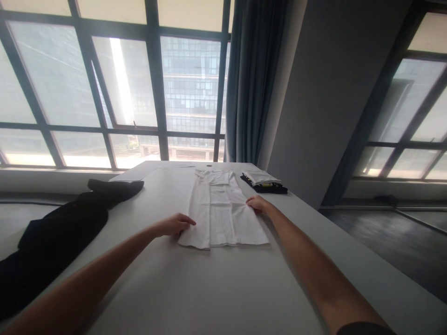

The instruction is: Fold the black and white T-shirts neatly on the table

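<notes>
A white T-shirt (223, 214) lies flat on the table, its left side folded inward as a long strip and a sleeve lying across near the far end. At its left edge is my left hand (175, 224), index finger stretched over the cloth and the other fingers curled at the edge. My right hand (258, 204) pinches the right edge of the T-shirt, farther up than the left hand. The undersides of both hands are hidden.
The white table (223, 288) stretches toward the windows. Folded clothes, a white one (261, 177) atop a black one (270, 189), sit at the right edge. Dark clothing (70, 223) is heaped along the left edge. Behind the table hangs a blue-grey curtain (249, 83).
</notes>
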`<move>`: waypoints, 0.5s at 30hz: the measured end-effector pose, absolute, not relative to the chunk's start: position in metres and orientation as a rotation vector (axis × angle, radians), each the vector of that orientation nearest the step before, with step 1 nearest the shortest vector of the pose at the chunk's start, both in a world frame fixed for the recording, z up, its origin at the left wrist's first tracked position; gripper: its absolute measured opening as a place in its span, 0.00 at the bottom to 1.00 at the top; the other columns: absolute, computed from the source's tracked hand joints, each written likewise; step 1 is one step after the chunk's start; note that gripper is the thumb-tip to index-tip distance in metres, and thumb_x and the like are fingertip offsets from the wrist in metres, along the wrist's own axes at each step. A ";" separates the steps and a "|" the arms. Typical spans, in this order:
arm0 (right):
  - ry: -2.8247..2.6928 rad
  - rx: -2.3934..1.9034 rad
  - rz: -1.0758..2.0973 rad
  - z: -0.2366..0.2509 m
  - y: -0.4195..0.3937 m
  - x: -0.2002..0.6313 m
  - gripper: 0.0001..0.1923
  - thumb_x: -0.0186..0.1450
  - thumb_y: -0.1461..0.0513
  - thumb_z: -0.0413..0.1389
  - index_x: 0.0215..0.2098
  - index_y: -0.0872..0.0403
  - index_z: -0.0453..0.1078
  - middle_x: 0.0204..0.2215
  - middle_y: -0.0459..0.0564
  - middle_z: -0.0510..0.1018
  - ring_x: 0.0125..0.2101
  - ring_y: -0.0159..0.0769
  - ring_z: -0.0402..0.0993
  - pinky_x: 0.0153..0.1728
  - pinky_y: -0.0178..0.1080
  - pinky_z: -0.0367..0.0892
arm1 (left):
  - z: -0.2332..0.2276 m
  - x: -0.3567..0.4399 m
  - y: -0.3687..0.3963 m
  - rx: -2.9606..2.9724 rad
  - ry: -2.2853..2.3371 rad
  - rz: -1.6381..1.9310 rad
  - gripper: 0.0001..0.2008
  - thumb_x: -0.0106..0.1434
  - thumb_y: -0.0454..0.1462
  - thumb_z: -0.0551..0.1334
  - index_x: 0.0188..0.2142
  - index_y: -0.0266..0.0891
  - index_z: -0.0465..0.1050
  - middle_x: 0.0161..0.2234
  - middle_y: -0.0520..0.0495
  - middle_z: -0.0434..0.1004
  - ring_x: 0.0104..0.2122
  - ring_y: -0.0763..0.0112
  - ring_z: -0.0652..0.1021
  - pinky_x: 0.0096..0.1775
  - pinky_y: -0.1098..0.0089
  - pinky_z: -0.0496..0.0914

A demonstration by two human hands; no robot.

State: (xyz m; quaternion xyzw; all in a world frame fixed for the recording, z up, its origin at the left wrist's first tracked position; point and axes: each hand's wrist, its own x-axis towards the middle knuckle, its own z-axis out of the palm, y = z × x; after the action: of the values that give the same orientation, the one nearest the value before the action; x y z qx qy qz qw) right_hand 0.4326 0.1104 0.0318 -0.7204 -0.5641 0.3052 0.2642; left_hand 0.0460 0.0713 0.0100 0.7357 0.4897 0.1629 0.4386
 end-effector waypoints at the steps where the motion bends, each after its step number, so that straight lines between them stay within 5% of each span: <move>1: -1.492 -1.951 0.888 0.032 0.104 0.438 0.09 0.57 0.64 0.61 0.37 0.56 0.73 0.20 0.43 0.71 0.19 0.29 0.68 0.24 0.33 0.69 | 0.011 0.048 0.070 1.798 1.176 0.399 0.23 0.50 0.40 0.61 0.45 0.39 0.82 0.22 0.52 0.71 0.23 0.71 0.69 0.26 0.70 0.62; 8: -1.661 -1.763 1.228 0.031 0.072 0.472 0.23 0.50 0.71 0.57 0.44 0.55 0.75 0.26 0.42 0.74 0.24 0.28 0.71 0.27 0.30 0.66 | 0.004 0.035 0.069 2.254 1.110 0.577 0.24 0.50 0.35 0.60 0.48 0.39 0.81 0.33 0.47 0.76 0.31 0.68 0.73 0.38 0.67 0.70; 15: -2.213 -1.820 0.741 0.033 0.068 0.465 0.23 0.46 0.72 0.59 0.40 0.54 0.81 0.26 0.42 0.72 0.26 0.27 0.66 0.30 0.29 0.63 | -0.010 0.035 0.048 2.778 1.026 0.856 0.14 0.56 0.32 0.61 0.39 0.43 0.83 0.41 0.42 0.75 0.45 0.60 0.73 0.49 0.61 0.68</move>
State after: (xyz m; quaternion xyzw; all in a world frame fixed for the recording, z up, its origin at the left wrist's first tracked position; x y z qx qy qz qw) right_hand 0.4648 0.0676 0.0329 -0.6125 -0.7446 0.2495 0.0908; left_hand 0.0354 0.0482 -0.0096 0.9008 0.3327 0.2776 0.0293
